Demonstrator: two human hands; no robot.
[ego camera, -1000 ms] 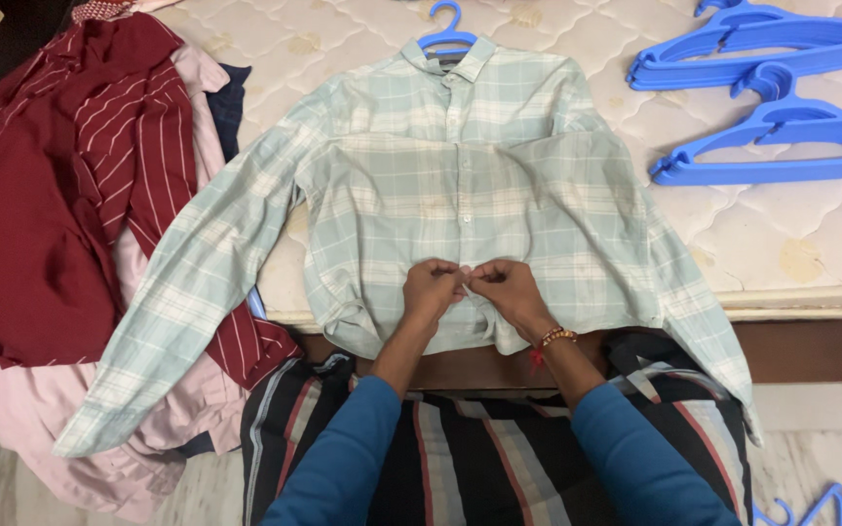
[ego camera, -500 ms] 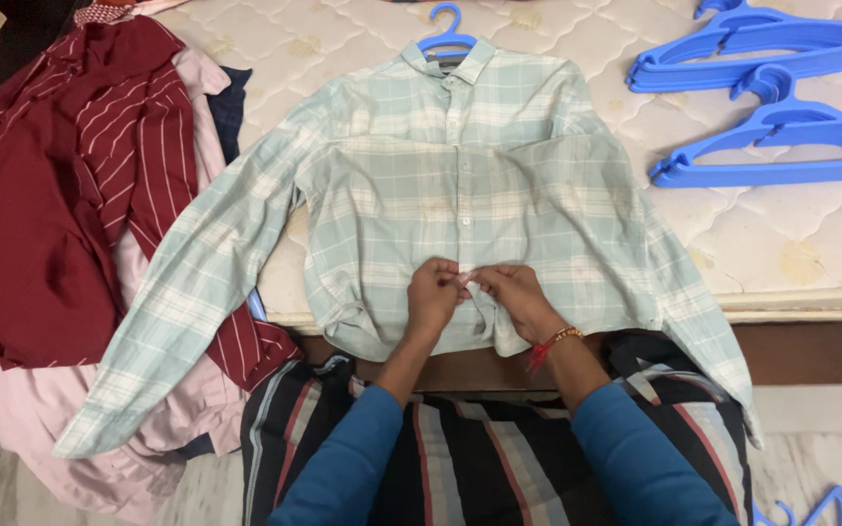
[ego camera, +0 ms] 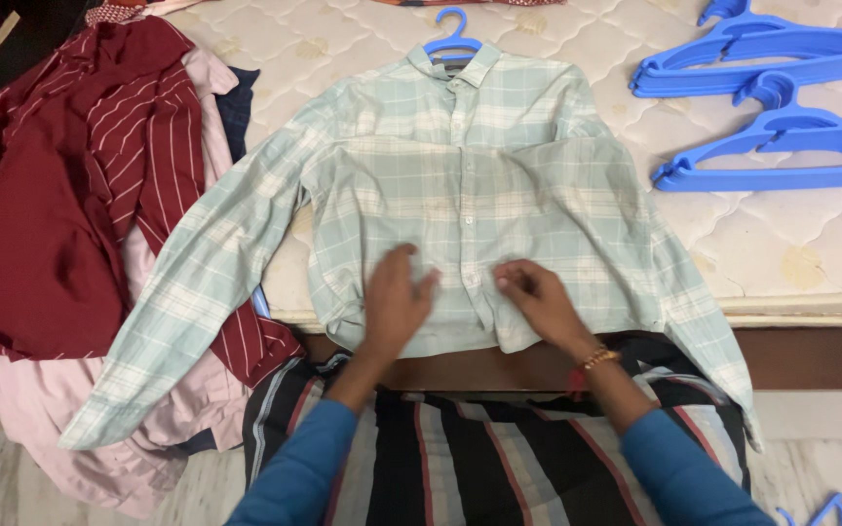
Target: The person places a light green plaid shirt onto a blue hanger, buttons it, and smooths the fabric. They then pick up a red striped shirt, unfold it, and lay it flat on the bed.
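Across the near edge of the mattress [ego camera: 811, 244] lies a pale green checked shirt [ego camera: 460, 195], front up and buttoned, its collar on a blue hanger [ego camera: 453, 37] whose hook pokes out at the top. Both of the person's hands rest on the lower front of that shirt, one on each side of the button strip. The left hand [ego camera: 395, 300] lies flat with its fingers spread, its grip open and holding nothing, palm pressed onto the cloth. The right hand [ego camera: 538, 297] sits just beside the strip with its fingers curled down onto the fabric; I cannot tell whether it pinches cloth or only presses. A beaded bracelet [ego camera: 594, 358] circles the right wrist, and both forearms wear blue sleeves. The shirt's hem hangs over the mattress edge, and its long sleeve on the left side of the view trails off the bed over a heap of clothes. That heap holds a dark red striped shirt [ego camera: 70, 195] and a pale pink garment [ego camera: 80, 429]. Below the hands, a dark striped cloth [ego camera: 479, 458] covers the person's lap. Well apart from the hands, at the far corner of the mattress, a stack of blue hangers [ego camera: 772, 68] lies, with one more hanger [ego camera: 782, 146] just beside it.
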